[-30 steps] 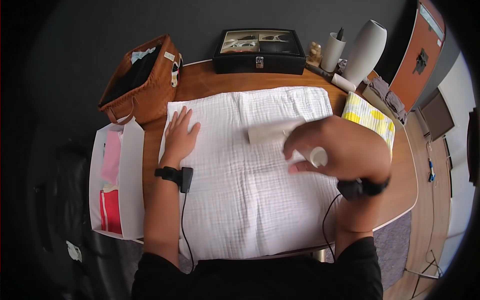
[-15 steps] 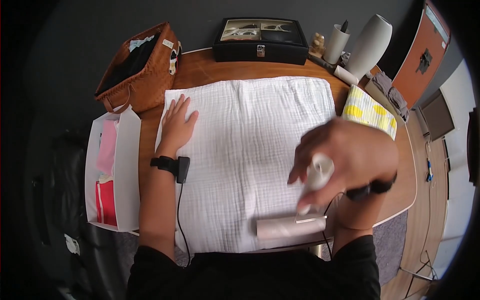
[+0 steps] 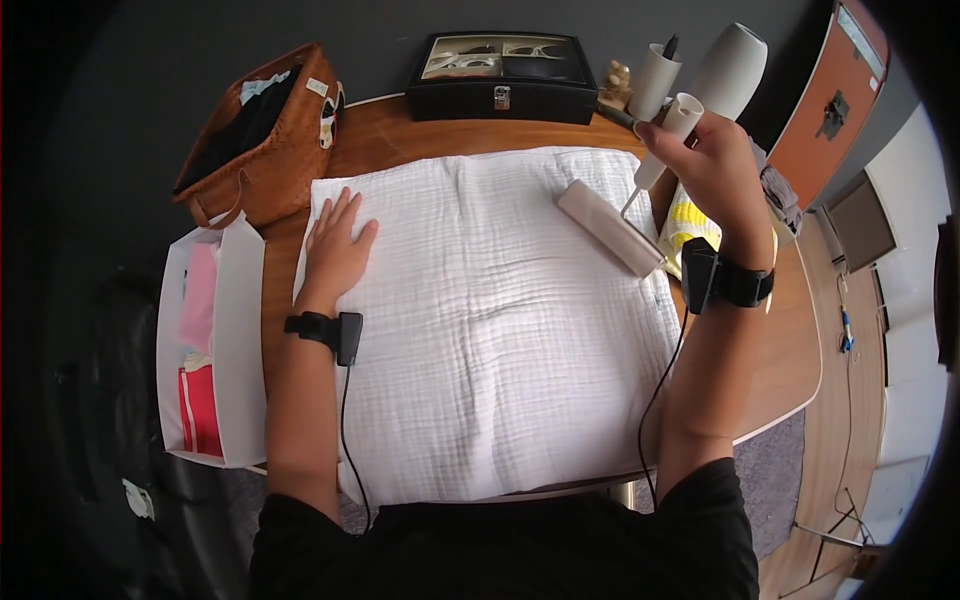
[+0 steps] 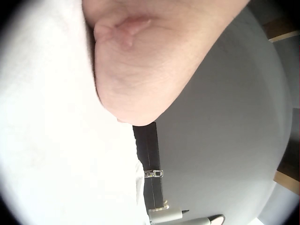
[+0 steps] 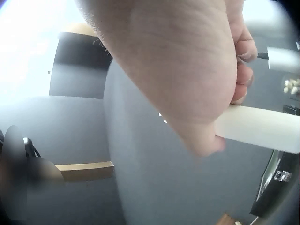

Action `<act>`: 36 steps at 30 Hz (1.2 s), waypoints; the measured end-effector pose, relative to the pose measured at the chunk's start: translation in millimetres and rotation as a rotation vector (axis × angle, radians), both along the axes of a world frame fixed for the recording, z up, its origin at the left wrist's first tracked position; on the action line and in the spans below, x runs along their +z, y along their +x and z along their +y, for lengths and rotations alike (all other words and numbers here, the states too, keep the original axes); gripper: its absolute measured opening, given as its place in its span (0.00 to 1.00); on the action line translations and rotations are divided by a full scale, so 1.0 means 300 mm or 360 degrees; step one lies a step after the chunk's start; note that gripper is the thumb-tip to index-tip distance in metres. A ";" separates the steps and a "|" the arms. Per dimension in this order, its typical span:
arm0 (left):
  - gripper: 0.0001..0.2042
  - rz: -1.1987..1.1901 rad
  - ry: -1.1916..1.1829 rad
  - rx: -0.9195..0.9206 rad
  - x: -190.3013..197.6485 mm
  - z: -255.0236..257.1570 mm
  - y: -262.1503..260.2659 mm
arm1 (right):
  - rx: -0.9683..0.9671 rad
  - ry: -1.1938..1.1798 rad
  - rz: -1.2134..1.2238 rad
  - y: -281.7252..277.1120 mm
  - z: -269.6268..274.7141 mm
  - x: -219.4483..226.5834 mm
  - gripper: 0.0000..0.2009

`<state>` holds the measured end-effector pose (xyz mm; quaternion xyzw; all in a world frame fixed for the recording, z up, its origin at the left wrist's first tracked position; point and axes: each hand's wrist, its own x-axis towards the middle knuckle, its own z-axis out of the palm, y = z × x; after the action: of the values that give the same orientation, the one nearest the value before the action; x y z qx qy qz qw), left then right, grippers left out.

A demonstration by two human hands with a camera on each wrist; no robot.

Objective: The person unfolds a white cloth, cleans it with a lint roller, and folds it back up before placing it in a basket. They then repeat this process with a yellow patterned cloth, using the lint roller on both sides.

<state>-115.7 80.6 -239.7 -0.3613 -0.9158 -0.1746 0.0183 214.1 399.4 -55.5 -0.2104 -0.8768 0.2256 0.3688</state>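
Note:
A white crinkled cloth (image 3: pixel 470 340) lies spread over the table. My left hand (image 3: pixel 338 248) rests flat on its left side, fingers spread toward the far edge. In my right hand (image 3: pixel 718 182) I grip the white handle of a lint roller (image 3: pixel 610 228); the fingers wrap the handle (image 5: pixel 262 127) in the right wrist view. The roller's pale cylinder slants across the cloth's far right part, close over the fabric. The left wrist view shows the heel of my left hand (image 4: pixel 140 70) against the cloth.
A yellow-patterned folded cloth (image 3: pixel 685 222) lies partly behind the roller. Left stand a brown basket (image 3: pixel 285 150) and a white box (image 3: pixel 240 350) of folded fabrics. A black glasses case (image 3: pixel 500 100), a pen holder (image 3: pixel 655 82) and a grey-white vase (image 3: pixel 735 65) line the back.
The roller went from the cloth's middle to its near right edge, then up to the far right, its cylinder turned diagonal. My left hand stays flat on the cloth.

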 end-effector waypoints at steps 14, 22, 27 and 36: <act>0.31 0.0017 0.0029 -0.0030 -0.015 0.000 -0.015 | 0.1105 -0.0052 -0.0504 0.048 -0.221 0.093 0.16; 0.30 0.0025 0.0043 -0.0031 -0.017 -0.002 -0.016 | 0.1017 -0.0233 -0.0524 0.034 -0.186 0.067 0.16; 0.30 -0.0001 -0.0031 0.0011 0.021 0.003 0.014 | 0.0212 -0.0131 -0.0320 0.006 -0.077 0.033 0.15; 0.31 0.0004 -0.0027 0.0003 0.011 0.004 0.005 | -0.0076 0.0408 -0.0244 -0.034 0.015 -0.032 0.15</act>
<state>-114.2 81.7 -236.4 -0.3606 -0.9176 -0.1665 0.0165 203.8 404.0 -65.2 -0.1989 -0.9188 0.0862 0.3300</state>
